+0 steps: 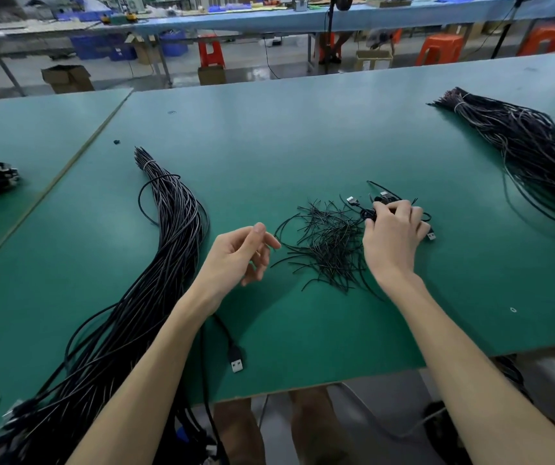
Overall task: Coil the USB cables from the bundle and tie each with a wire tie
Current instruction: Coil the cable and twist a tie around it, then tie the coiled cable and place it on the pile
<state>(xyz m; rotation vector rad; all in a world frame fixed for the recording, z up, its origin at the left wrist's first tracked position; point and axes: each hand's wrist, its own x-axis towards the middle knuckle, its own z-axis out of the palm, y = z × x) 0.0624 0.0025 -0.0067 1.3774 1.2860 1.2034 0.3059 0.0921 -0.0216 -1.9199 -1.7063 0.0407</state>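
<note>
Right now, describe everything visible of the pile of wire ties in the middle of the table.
The pile of wire ties is a loose, tangled heap of short, thin black strands, apparently plastic-coated wire, some straight, some bowed, lying crisscrossed on the green table. Strays fan out at its near and left edges. The left hand hovers at its left edge, contact unclear; the right hand, gripping a coiled cable, reaches over its right side.
</note>
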